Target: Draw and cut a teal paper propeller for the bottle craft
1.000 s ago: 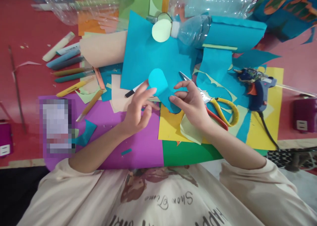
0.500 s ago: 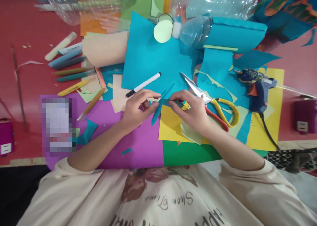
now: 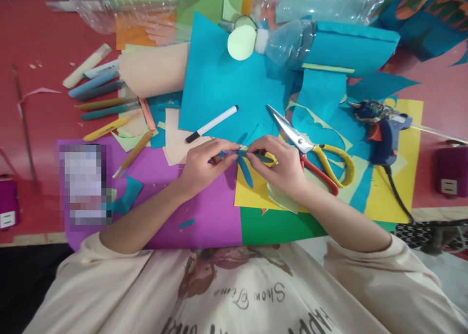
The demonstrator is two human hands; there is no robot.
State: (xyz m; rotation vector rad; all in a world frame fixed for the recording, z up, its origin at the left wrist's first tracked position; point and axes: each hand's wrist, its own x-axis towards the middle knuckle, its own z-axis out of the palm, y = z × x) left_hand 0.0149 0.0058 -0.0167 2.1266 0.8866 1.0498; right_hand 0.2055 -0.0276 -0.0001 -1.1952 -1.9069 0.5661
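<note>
Red tabletop [image 3: 36,36]: purple paper sheet [image 3: 208,212] and green paper sheet [image 3: 278,226] at near edge; markers [image 3: 98,88] left; plastic bottle [image 3: 120,7] at far edge.

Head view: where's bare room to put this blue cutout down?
The blue cutout could go on the purple sheet below the left hand, bare save one blue scrap, or the green sheet beside it. Crowded: around the scissors, glue gun, pens and bottles.

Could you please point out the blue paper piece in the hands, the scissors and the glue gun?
blue paper piece [image 3: 245,172]: head view, on its hanging lower end.
scissors [image 3: 292,131]: head view, on the metal blades.
glue gun [image 3: 382,134]: head view, on its blue body.
</note>
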